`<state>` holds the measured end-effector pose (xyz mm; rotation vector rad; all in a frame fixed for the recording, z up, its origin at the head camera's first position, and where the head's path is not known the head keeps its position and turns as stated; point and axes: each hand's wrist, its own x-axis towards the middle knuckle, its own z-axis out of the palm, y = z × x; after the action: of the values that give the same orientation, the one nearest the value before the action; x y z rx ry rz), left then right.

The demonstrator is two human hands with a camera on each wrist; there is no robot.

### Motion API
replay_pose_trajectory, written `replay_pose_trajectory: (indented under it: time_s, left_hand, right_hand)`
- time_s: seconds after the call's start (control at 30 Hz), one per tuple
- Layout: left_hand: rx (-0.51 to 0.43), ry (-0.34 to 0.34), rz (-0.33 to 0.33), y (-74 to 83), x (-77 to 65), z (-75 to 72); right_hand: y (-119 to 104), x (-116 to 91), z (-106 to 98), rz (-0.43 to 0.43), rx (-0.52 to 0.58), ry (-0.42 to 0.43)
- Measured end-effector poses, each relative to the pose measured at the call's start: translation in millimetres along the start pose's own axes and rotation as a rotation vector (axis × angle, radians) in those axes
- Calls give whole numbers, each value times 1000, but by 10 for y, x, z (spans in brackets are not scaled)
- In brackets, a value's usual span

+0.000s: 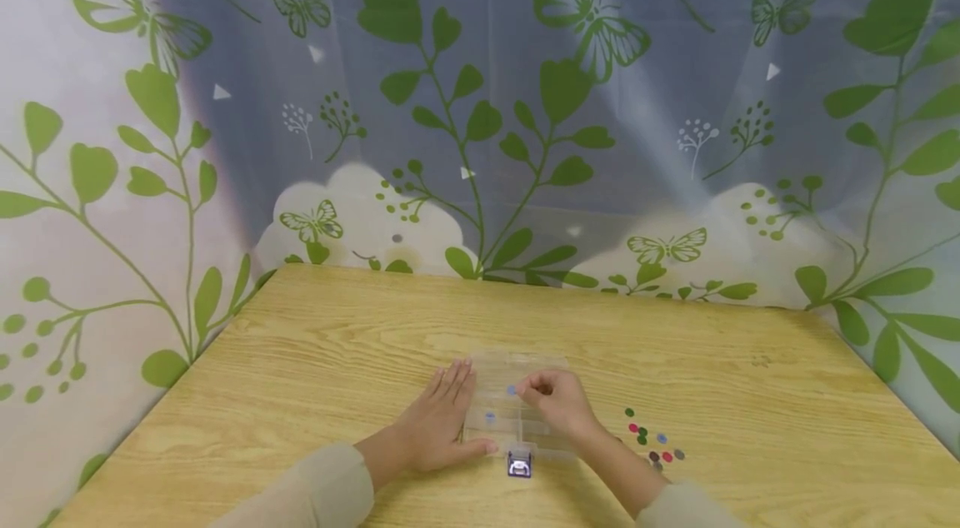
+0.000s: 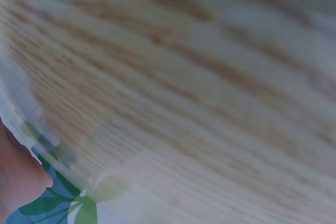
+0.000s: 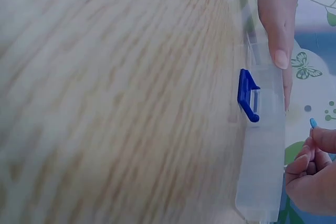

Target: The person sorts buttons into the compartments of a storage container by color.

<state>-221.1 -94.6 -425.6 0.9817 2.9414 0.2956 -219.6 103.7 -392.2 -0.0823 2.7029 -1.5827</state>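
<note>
I watched the left hand (image 1: 441, 421) rest, fingers straight, along the left side of a clear box (image 1: 498, 433). The box lay between both hands; above it, a blue disc (image 1: 512, 390) was pinched by the right hand (image 1: 561, 405). Loose discs (image 1: 642, 433) lay rightward on the wood-grained table (image 1: 337, 328), before leaf-printed cloth (image 1: 487, 12).

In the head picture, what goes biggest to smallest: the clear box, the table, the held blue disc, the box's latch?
1. Table
2. Clear box
3. Latch
4. Held blue disc
</note>
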Motion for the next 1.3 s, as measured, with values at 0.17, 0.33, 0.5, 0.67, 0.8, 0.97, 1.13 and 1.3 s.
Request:
replay_pose_trajectory:
  time_s: [0.17,0.33,0.5,0.67,0.8,0.97,1.13,1.3]
  left_hand:
    - [-5,-11,-1,-3,8,11]
    - [3,-4,1,-7,11,8]
    - [3,2,5,-11,10,3]
    - [6,8,8,-9,2,-6]
    - [3,7,7,-5,0,-10]
    - [10,11,13,-3,1,-11]
    - [16,8,14,1,-4,-13]
    - [14,8,12,-1,-6,-11]
  right_hand:
    - [13,12,61,-26,-7,0]
    - [20,16,95,-66,-17,-19]
    - [50,20,121,-161,-79,-47]
    - [73,22,140,-184,-101,-89]
    - [70,16,151,-191,-115,-100]
    - [62,8,157,-207,-131,-102]
    - [65,7,144,-201,-132,-104]
    - [77,15,131,-161,-87,-78]
